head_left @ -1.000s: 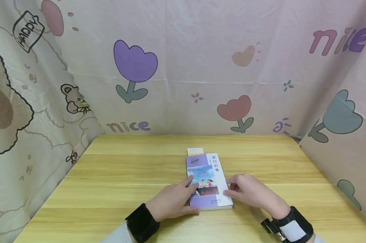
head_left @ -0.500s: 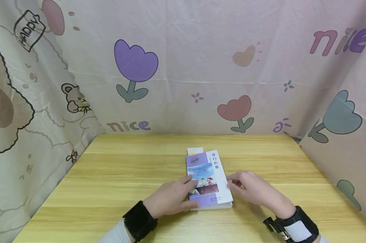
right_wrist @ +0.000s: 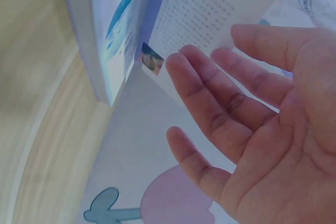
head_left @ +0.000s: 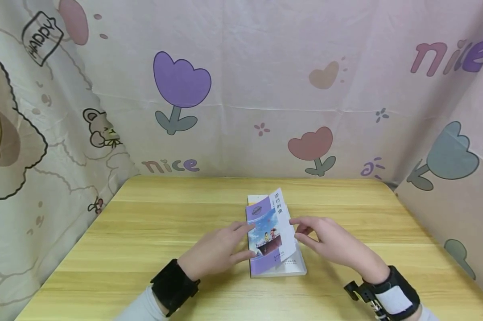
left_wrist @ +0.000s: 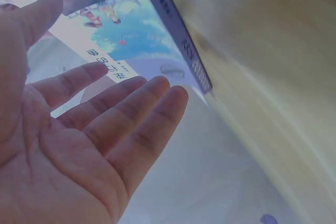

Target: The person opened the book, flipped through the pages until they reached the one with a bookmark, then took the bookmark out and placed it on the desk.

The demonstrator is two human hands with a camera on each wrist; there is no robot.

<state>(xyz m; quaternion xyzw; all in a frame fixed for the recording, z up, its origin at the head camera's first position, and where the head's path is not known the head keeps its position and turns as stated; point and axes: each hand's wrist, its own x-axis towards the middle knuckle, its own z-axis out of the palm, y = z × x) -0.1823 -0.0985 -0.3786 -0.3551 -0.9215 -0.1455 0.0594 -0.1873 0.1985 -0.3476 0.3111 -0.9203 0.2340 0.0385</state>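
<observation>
A paperback book [head_left: 264, 232] with a purple and white cover lies on the table, its front cover lifted along the right side and tilted toward the left. My left hand [head_left: 217, 249] is spread at the spine side, fingertips right at the cover's left part; its palm fills much of the left wrist view. At the raised edge is my right hand [head_left: 325, 240], index fingertip against the cover and thumb a little below. The right wrist view shows the printed inner flap [right_wrist: 197, 17] beside the relaxed fingers. Under the cover, a white page [head_left: 292, 266] shows.
A white card-like strip [head_left: 255, 198] pokes out past the book's far end. The wooden table [head_left: 177, 209] ends at a printed cloth [head_left: 241, 67] hung behind and along both sides.
The front cover has risen from nearly flat to a clear tilt, its right edge swinging up and left. My right hand moved left with it; my left hand slid slightly left.
</observation>
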